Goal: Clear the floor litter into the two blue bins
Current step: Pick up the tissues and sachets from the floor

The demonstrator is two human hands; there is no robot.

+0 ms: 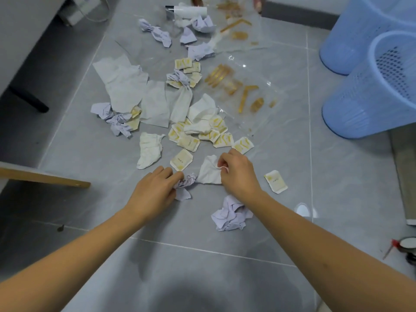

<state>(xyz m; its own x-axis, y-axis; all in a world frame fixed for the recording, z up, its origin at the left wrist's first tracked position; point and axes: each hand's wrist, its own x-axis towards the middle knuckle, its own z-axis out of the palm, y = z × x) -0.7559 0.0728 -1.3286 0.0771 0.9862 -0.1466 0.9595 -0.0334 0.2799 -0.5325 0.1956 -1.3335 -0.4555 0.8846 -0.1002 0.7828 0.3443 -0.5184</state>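
A grey tiled floor (337,176) carries everything here. Along its right edge stand two blue bins with mesh walls: the nearer bin (369,102) and, touching it just behind, the farther bin (351,32) close to the far right corner. Between the bins and the middle of the floor lie two clear plastic bags printed in gold, one (243,95) near the centre and another (238,25) toward the far edge. Left of centre, large white tissue sheets (126,84) spread flat, with a crumpled white tissue (149,150) nearer the person. A white tube (191,11) lies at the far edge. Lilac paper balls are scattered about, the largest (231,213) under the right forearm, toward the near edge. Small white-and-gold sachets cluster in the middle (189,141); a single sachet (181,159) lies just beyond the left fingers, and another (275,181) sits apart to the right of the right hand.

The left hand (155,194) curls its fingers around a small lilac paper wad (185,184) on the floor. The right hand (238,174) pinches the edge of a small white tissue (209,171) between thumb and forefinger; whether that tissue is lifted off the floor is hard to tell.
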